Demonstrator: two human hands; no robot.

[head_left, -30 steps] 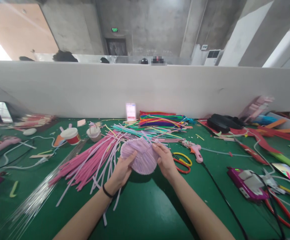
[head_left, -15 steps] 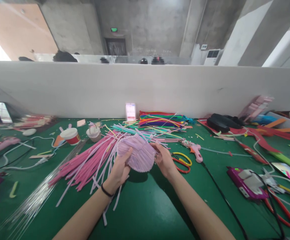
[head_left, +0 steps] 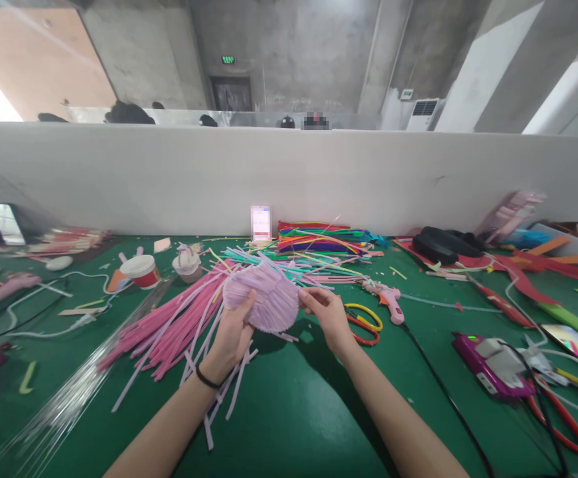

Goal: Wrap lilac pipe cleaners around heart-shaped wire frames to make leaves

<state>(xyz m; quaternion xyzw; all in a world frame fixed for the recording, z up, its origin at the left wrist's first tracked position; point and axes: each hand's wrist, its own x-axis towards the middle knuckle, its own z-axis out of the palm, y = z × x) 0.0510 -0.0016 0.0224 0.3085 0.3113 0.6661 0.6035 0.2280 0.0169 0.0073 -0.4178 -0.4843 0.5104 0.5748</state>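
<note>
Lilac round disc of ribbed, fuzzy-looking strips [head_left: 273,302] sits at the centre of the frame in our hands, apparently raised over the glossy green tabletop [head_left: 298,411], its ridged face towards us. Our left hand [head_left: 233,328] is clamped on its lower left part, thumb pressed across the face and the other fingers mostly hidden behind. Our right hand [head_left: 331,318] is at the right edge, thumb and forefinger close together; we cannot tell whether they pinch the rim or only touch it. Left of centre lie long pink, fuzzy-looking stems [head_left: 184,318] and loose lilac strips [head_left: 236,392]; right of centre are a pale pink glue gun [head_left: 393,302] and a loop-handled tool with yellow and orange-red grips [head_left: 379,318], both apart from our hands. We judge the step in hand to be handling the disc at its rim; the next move, we reckon, calls for a firm left hold and light right fingertips, sparing the ribs.
</note>
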